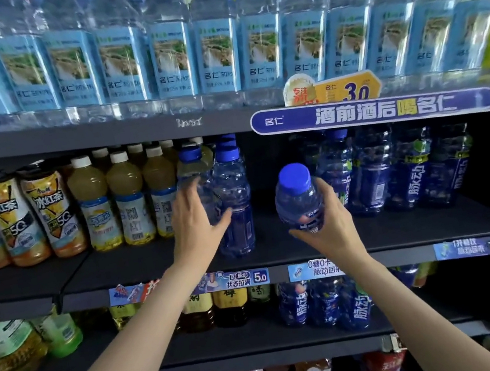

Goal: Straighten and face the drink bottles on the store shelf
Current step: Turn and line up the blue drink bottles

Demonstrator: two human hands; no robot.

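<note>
On the middle shelf [405, 233] my right hand [332, 219] grips a blue-capped, blue-tinted drink bottle [296, 196] and holds it tilted toward me, off the shelf board. My left hand [195, 222] wraps around a clear blue-capped bottle [193, 174], with the thumb against the neighbouring blue bottle [235, 206] that stands upright near the shelf front. More blue bottles [395, 171] stand in a row at the right, set back from the edge.
Yellow juice bottles [128, 197] and iced tea bottles [49, 213] stand left of my left hand. Water bottles [215, 45] fill the top shelf above a blue promo sign [376, 113]. Price tags [245, 278] line the shelf edge; more drinks [326, 304] sit below.
</note>
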